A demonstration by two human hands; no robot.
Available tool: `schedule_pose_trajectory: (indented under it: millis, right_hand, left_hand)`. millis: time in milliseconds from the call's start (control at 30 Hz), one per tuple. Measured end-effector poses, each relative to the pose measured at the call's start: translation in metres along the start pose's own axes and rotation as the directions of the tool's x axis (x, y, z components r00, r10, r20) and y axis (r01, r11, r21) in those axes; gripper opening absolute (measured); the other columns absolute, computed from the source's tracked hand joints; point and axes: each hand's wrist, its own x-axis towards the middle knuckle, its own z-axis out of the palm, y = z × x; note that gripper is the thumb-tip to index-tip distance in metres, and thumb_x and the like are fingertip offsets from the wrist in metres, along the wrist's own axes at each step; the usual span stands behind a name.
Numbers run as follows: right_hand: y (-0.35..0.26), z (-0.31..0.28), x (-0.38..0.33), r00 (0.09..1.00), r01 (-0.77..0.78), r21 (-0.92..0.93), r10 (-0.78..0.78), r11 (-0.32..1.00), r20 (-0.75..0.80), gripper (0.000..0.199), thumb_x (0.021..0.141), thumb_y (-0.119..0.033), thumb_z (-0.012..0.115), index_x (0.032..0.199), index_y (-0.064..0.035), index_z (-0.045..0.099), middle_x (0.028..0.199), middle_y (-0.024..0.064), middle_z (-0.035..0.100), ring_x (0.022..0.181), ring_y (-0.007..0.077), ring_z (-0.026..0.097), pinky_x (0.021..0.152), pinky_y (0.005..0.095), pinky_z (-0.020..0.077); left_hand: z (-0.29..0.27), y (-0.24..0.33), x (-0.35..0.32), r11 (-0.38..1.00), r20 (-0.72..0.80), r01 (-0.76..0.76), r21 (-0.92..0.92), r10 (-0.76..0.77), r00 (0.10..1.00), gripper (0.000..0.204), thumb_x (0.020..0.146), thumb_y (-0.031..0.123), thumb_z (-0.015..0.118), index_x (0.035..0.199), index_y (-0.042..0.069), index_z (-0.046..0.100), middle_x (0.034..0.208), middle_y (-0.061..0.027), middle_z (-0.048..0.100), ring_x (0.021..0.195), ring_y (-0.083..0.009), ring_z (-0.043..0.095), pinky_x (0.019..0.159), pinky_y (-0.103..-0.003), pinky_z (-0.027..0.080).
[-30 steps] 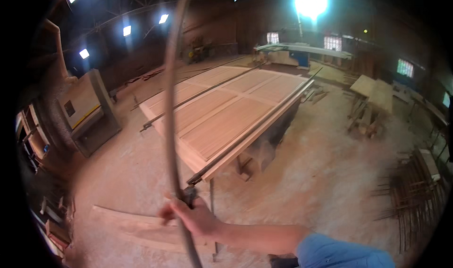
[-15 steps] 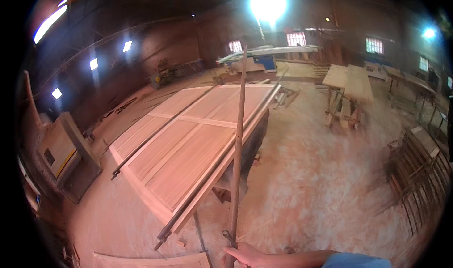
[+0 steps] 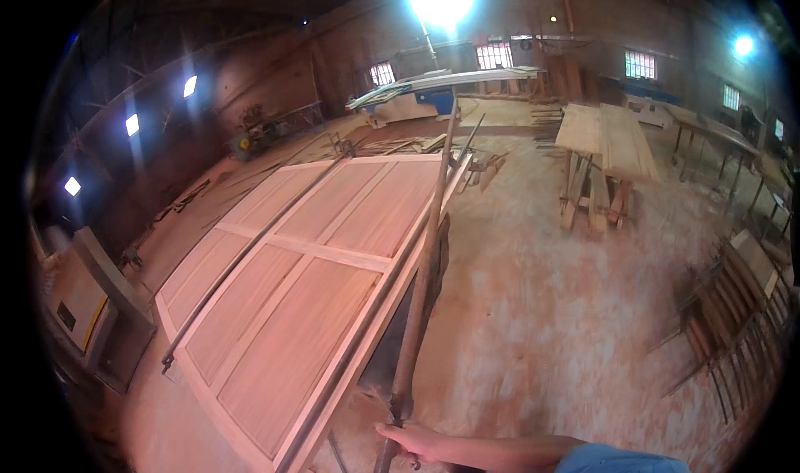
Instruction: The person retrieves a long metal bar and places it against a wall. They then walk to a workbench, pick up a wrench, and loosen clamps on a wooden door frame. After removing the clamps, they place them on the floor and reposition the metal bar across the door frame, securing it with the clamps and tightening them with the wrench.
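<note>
My right hand (image 3: 421,441), at the lower middle, is closed around the lower end of a long rusty bar clamp (image 3: 427,260). The clamp slants up and slightly right, passing in front of the right edge of a large panelled wooden door (image 3: 292,331). I cannot tell whether it touches the door. The door lies raised off the floor, its lower supports mostly hidden. One dark bar (image 3: 221,290) lies lengthwise across the door on its left part, and another runs along its right side. My left hand is out of view.
To the right, wooden boards (image 3: 612,144) rest on trestles. A rack-like stack of dark bars (image 3: 737,323) stands at the far right. A grey machine (image 3: 92,315) is at the left. Behind the door, long pale boards (image 3: 450,80) lie on a blue machine.
My view has moved nearer the door, which looks larger and lower. The clamp in my right hand now leans more to the right at its top.
</note>
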Motion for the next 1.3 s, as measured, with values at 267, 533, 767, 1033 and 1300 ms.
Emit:
schedule_pose_trajectory:
  millis: [267, 533, 767, 1033, 1300]
  right_hand:
    - [-0.116, -0.05, 0.115, 0.999, 0.034, 0.022, -0.034, 0.999, 0.02, 0.047, 0.092, -0.057, 0.055, 0.094, -0.0101, 0.062, 0.073, 0.0029, 0.067, 0.042, 0.0072, 0.04, 0.036, 0.0241, 0.0267]
    - [-0.271, -0.14, 0.206, 0.979, 0.084, 0.209, -0.12, 0.974, 0.165, 0.04, 0.098, -0.049, 0.047, 0.094, -0.0089, 0.053, 0.089, 0.0106, 0.072, 0.052, 0.0105, 0.062, 0.032, 0.0221, 0.0288]
    - [-0.447, -0.26, 0.232, 0.971, 0.202, -0.152, -0.218, 0.968, -0.098, 0.044, 0.096, -0.048, 0.051, 0.091, -0.0043, 0.056, 0.075, 0.0098, 0.063, 0.036, 0.0079, 0.035, 0.032, 0.0254, 0.0268]
    - [-0.566, -0.391, 0.309, 0.997, 0.054, -0.161, -0.062, 0.986, -0.043, 0.051, 0.095, -0.05, 0.052, 0.095, -0.0003, 0.061, 0.091, 0.0074, 0.069, 0.058, 0.011, 0.064, 0.032, 0.0245, 0.0264]
    - [-0.615, -0.457, 0.402, 0.983, -0.148, -0.14, 0.13, 0.979, -0.133, 0.051, 0.089, -0.056, 0.057, 0.089, -0.0049, 0.064, 0.083, 0.0036, 0.066, 0.059, 0.0124, 0.064, 0.038, 0.0252, 0.0244]
  left_hand:
    - [0.003, 0.281, 0.126, 0.776, 0.318, -0.499, 0.386, 0.396, 0.862, 0.028, 0.085, 0.026, 0.066, 0.102, 0.006, 0.055, 0.08, -0.024, 0.064, 0.076, -0.0446, 0.062, 0.063, -0.053, 0.047]
    - [0.08, 0.501, 0.233, 0.773, 0.342, -0.557, 0.303, 0.458, 0.821, 0.031, 0.087, 0.026, 0.065, 0.101, 0.0, 0.056, 0.081, -0.0275, 0.063, 0.078, -0.0476, 0.061, 0.064, -0.051, 0.047]
    - [0.173, 0.619, 0.304, 0.816, 0.215, -0.377, 0.439, 0.312, 0.925, 0.028, 0.088, 0.025, 0.064, 0.098, -0.001, 0.058, 0.08, -0.0283, 0.064, 0.078, -0.0469, 0.063, 0.065, -0.051, 0.048]
    - [0.261, 0.742, 0.395, 0.77, 0.132, -0.544, 0.333, 0.534, 0.835, 0.014, 0.086, 0.013, 0.063, 0.092, 0.0, 0.061, 0.073, -0.0246, 0.061, 0.067, -0.0388, 0.062, 0.063, -0.048, 0.048]
    - [0.307, 0.791, 0.501, 0.755, 0.149, -0.511, 0.412, 0.497, 0.855, 0.022, 0.085, 0.022, 0.066, 0.092, 0.001, 0.061, 0.077, -0.0257, 0.065, 0.07, -0.0401, 0.065, 0.06, -0.048, 0.049]
